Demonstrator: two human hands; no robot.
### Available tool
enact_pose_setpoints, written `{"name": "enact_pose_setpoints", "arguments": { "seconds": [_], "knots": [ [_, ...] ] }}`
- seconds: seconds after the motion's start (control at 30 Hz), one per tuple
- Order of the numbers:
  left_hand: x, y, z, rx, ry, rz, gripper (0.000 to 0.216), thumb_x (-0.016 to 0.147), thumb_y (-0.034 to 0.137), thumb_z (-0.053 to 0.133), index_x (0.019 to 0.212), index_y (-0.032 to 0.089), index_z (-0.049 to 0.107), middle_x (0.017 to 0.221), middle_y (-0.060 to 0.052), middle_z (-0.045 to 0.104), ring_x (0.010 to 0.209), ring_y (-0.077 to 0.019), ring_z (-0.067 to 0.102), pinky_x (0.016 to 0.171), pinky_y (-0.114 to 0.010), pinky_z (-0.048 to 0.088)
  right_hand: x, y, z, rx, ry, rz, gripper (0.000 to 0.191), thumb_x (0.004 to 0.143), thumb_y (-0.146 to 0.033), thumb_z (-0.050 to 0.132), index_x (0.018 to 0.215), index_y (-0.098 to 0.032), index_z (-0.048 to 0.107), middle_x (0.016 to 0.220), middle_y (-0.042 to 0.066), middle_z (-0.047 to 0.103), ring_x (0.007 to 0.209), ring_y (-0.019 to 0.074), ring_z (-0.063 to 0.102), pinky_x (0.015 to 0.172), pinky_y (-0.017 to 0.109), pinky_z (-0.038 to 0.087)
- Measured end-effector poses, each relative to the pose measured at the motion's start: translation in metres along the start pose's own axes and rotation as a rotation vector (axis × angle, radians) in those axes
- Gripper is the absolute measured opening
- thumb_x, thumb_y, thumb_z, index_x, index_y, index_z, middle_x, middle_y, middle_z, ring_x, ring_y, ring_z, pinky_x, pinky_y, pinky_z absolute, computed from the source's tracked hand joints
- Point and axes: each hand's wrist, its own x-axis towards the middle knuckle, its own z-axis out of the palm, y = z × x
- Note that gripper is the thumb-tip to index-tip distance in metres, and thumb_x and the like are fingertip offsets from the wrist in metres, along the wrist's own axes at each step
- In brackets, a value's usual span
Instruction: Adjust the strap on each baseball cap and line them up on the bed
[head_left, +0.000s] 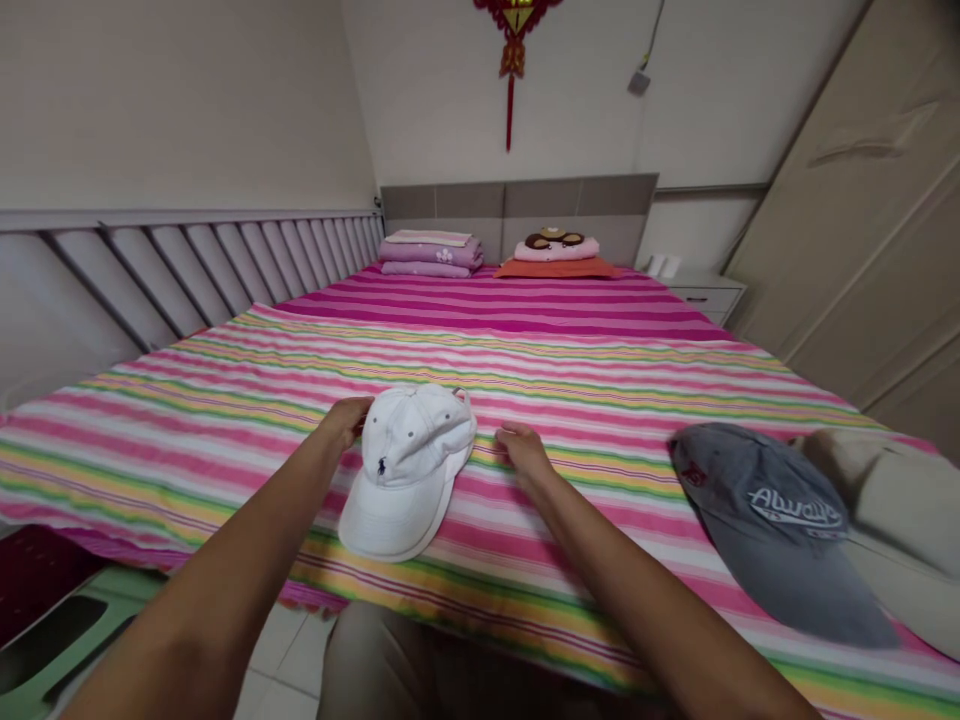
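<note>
A white baseball cap [411, 450] with a small dark embroidered figure on its front lies on the striped bedspread, brim toward me. At its left side is my left hand [351, 418], fingers stretched toward the crown; the fingertips meet the cap's edge and are partly hidden there. My right hand [523, 447] hovers just right of the cap, apart from it, with fingers loosely extended and nothing in them. Farther right lie a grey cap [765, 500] with white lettering and a beige cap [911, 505], side by side, the grey one partly overlapping the beige one.
The bed carries a striped bedspread [600, 375]. Folded purple bedding [431, 257] and a pink-and-orange stack [556, 262] rest by the headboard [517, 205]. White railings [225, 260] run along the left. A green stool [112, 610] stands below left; a nightstand [705, 293] is at back right.
</note>
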Motion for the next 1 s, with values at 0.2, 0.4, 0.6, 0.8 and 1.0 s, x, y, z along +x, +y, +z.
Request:
{"name": "enact_pose_setpoints", "arguments": {
  "seconds": [0.2, 0.4, 0.6, 0.8, 1.0],
  "knots": [
    [-0.070, -0.023, -0.028, 0.063, 0.192, 0.348, 0.024, 0.067, 0.030, 0.061, 0.088, 0.020, 0.061, 0.089, -0.001, 0.063, 0.086, -0.0159, 0.055, 0.073, -0.024, 0.042, -0.060, -0.013, -0.145, -0.278, 0.321, -0.331, 0.020, 0.065, -0.026, 0.060, 0.083, -0.018, 0.059, 0.089, 0.007, 0.061, 0.087, 0.0234, 0.054, 0.081, 0.037, 0.039],
    [-0.156, -0.105, -0.040, 0.460, 0.225, 0.864, 0.021, 0.072, 0.025, 0.055, 0.093, 0.023, 0.060, 0.093, -0.004, 0.061, 0.090, -0.0211, 0.055, 0.084, -0.031, 0.039, -0.128, 0.000, -0.287, -0.891, 1.070, -0.327, 0.033, 0.072, -0.037, 0.045, 0.092, -0.014, 0.057, 0.093, 0.021, 0.058, 0.099, 0.0399, 0.048, 0.078, 0.051, 0.035],
    [-0.204, -0.153, 0.010, 0.280, -0.119, 0.719, 0.021, 0.067, 0.020, 0.062, 0.086, 0.030, 0.066, 0.088, -0.004, 0.065, 0.087, -0.0231, 0.057, 0.079, -0.032, 0.041, -0.138, 0.008, -0.319, 0.061, 0.761, 0.037, 0.023, 0.062, -0.026, 0.063, 0.057, -0.025, 0.041, 0.052, -0.001, 0.045, 0.052, 0.0197, 0.048, 0.045, 0.032, 0.036],
    [-0.229, -0.149, 0.088, -0.022, -0.586, 0.203, 0.016, 0.066, 0.032, 0.066, 0.079, 0.024, 0.068, 0.078, -0.006, 0.065, 0.075, -0.0220, 0.058, 0.067, -0.030, 0.043, -0.128, 0.009, -0.285, 0.431, 0.347, 0.060, 0.027, 0.069, -0.013, 0.055, 0.055, -0.021, 0.033, 0.046, -0.008, 0.026, 0.035, 0.0057, 0.027, 0.031, 0.016, 0.026],
    [-0.214, -0.114, 0.145, -0.508, -0.899, -0.396, 0.044, 0.071, 0.049, 0.057, 0.095, 0.012, 0.060, 0.100, -0.016, 0.062, 0.092, -0.0223, 0.058, 0.086, -0.036, 0.039, -0.157, 0.047, -0.224, 0.587, 0.094, 0.055, 0.030, 0.054, -0.020, 0.071, 0.054, -0.019, 0.041, 0.047, -0.010, 0.021, 0.038, 0.0043, 0.019, 0.033, 0.015, 0.024]
  ]
}}
